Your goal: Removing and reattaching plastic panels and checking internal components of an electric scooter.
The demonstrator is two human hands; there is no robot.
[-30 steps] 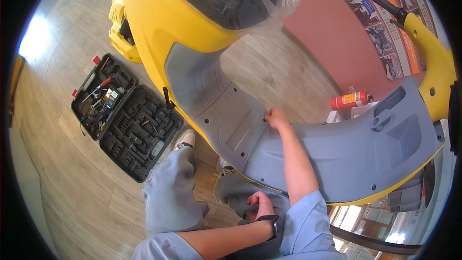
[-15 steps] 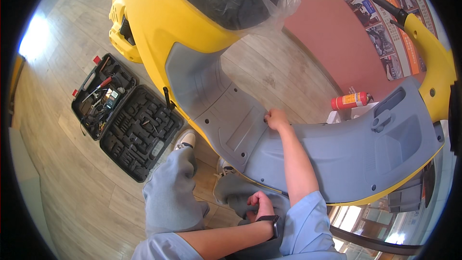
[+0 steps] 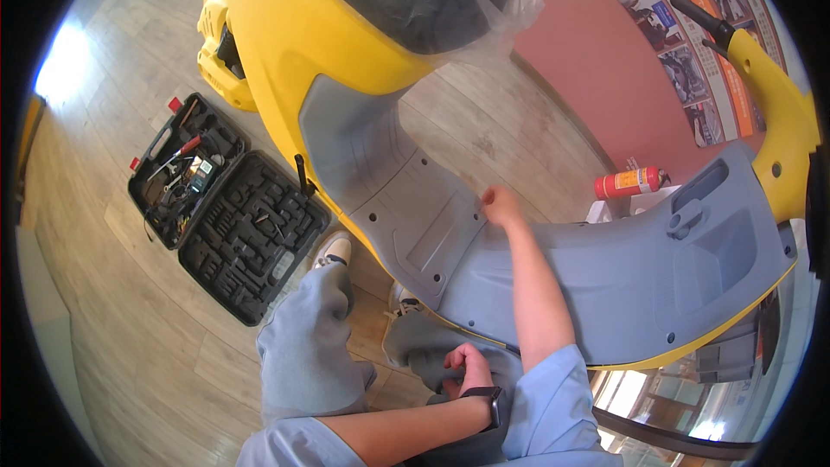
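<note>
My right hand (image 3: 501,207) is stretched over the grey footboard (image 3: 553,272) of a yellow scooter (image 3: 259,30). Its thumb and fingers are pinched together just above a dark screw hole (image 3: 476,216) at the board's far edge. Whatever the pinch holds, if anything, is too small to make out. Near my knee, my left hand (image 3: 469,369) rests with curled fingers, wearing a dark watch (image 3: 494,405) on the wrist. The inside of that hand is hidden. More dark holes or fasteners dot the footboard, among them one by its near edge (image 3: 437,278).
An open black tool case (image 3: 251,246) with loose tools, including a red-handled screwdriver (image 3: 186,148), lies on the wooden floor to the left. Plastic film wraps the dark seat (image 3: 415,0). A red fire extinguisher (image 3: 628,182) stands by the pink wall (image 3: 571,69).
My right hand has lifted slightly off the hole at the footboard's far edge, uncovering it, and moved a little away from me. The left hand stays where it was.
</note>
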